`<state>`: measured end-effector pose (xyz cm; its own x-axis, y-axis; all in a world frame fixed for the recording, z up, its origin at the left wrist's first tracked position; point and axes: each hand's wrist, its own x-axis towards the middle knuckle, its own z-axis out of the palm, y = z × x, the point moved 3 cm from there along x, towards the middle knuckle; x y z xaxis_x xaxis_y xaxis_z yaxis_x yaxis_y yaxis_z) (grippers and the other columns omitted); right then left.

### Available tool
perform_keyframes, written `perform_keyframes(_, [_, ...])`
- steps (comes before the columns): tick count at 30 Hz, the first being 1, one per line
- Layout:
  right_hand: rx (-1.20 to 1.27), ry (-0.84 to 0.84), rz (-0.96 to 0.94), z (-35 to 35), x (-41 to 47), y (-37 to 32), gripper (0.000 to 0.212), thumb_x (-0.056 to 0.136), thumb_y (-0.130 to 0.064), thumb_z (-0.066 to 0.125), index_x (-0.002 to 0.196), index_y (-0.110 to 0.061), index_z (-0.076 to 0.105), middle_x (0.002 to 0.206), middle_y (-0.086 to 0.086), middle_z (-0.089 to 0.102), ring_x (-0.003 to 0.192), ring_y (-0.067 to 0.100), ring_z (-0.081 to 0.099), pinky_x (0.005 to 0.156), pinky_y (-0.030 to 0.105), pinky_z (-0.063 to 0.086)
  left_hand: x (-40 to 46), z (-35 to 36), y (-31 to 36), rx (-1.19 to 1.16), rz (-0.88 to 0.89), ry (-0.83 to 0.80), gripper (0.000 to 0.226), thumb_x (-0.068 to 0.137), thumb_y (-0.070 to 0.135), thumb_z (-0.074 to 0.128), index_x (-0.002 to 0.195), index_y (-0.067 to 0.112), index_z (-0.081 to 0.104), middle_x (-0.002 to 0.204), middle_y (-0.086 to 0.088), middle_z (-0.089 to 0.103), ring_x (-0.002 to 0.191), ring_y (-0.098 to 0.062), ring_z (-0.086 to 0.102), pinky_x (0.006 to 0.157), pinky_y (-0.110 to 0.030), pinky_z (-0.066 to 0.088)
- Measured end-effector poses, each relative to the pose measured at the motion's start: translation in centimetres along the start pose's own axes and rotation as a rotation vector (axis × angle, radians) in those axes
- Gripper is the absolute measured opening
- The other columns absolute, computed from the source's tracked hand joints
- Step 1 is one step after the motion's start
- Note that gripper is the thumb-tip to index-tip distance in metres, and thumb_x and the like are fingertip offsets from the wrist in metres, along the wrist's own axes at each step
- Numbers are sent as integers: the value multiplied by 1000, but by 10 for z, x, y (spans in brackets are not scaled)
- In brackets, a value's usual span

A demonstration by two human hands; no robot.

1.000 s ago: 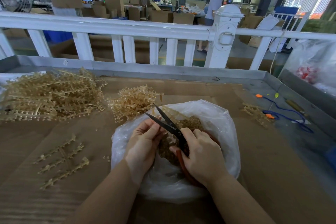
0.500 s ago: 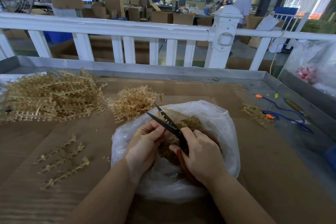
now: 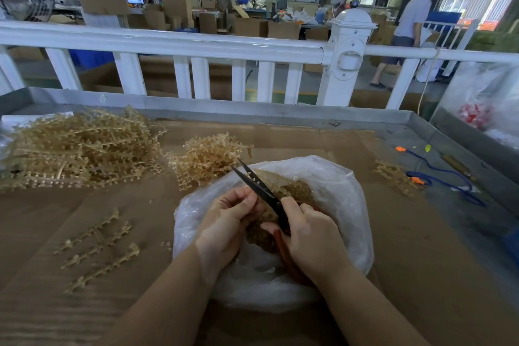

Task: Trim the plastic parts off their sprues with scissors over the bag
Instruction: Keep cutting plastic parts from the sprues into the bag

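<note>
The right hand curls its fingers round the red handles of the scissors, whose dark blades stand slightly parted, long axis slanting from the hand away and to the left, tips far-left over the bag. The left hand pinches a sprue piece just beside the blades; the piece itself is mostly hidden. Cut parts fill the bag's mouth. Untrimmed sprues lie piled far left, a smaller heap beside the bag, and bare sprues near left.
</note>
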<state>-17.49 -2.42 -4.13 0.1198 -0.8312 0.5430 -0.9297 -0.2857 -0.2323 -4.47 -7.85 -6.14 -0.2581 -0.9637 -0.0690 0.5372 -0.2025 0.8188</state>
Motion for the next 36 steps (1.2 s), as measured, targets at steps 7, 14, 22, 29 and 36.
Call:
perform_keyframes(7, [-27,0,-10,0,0,0,35,85,-39,68,101,-9,63,67,7,63,54,23,62,48,30,51,-2,4,3,5,9,-18,19,72,7,59,59,14,71,62,-3,62,57,-8,59,62,-18,54])
perform_keyframes(14, [-17,-26,-9,0,0,-2,38,91,-42,59,108,-9,62,73,9,66,60,25,65,53,34,55,-5,5,3,8,-1,38,31,84,-2,54,60,14,66,65,-4,63,60,-11,57,67,-22,52])
perform_keyframes(22, [5,-30,-10,0,0,-1,42,93,-48,50,108,-10,60,75,9,66,63,26,65,55,36,55,-7,7,3,11,-8,72,22,88,-4,52,71,8,59,70,-8,62,67,-16,56,72,-28,50])
perform_keyframes(29, [98,17,20,-5,-2,-3,41,88,-53,52,103,-16,62,77,-1,66,66,12,63,59,25,54,-4,3,2,-33,-54,69,10,80,2,59,73,9,62,77,-12,63,71,-20,60,76,-32,52])
perform_keyframes(36, [250,112,18,-17,14,-12,35,86,-34,67,115,-15,61,99,-2,67,95,10,62,89,26,50,-1,13,13,-17,-103,83,23,88,-2,56,69,7,66,70,-13,69,58,-19,69,48,-26,54])
